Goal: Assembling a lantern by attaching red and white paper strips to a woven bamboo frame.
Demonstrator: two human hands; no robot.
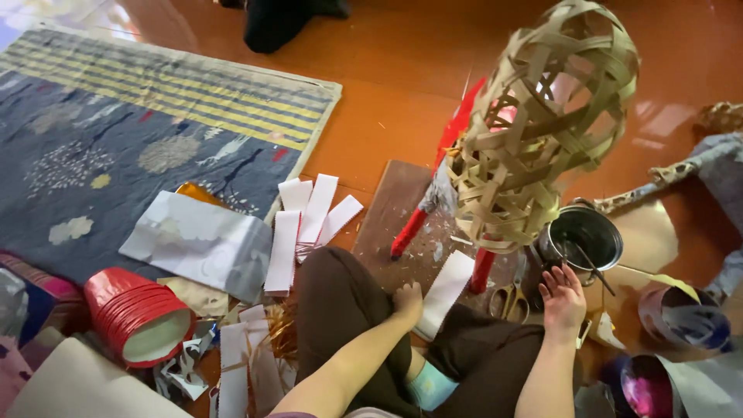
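Both hands lie open: the left hand (408,300) rests on a white paper strip (444,292) across the knee, the right hand (563,298) reaches near the scissors (511,299). That strip looks light, floppy, easily creased; best pinched at an end.

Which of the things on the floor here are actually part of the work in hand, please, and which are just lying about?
In hand:
- left hand on white paper strip
- right hand by metal pot
- woven strip frame on red sticks
- scissors
- wooden board

Lying about:
- patterned rug
- red paper lantern
- silver sheet
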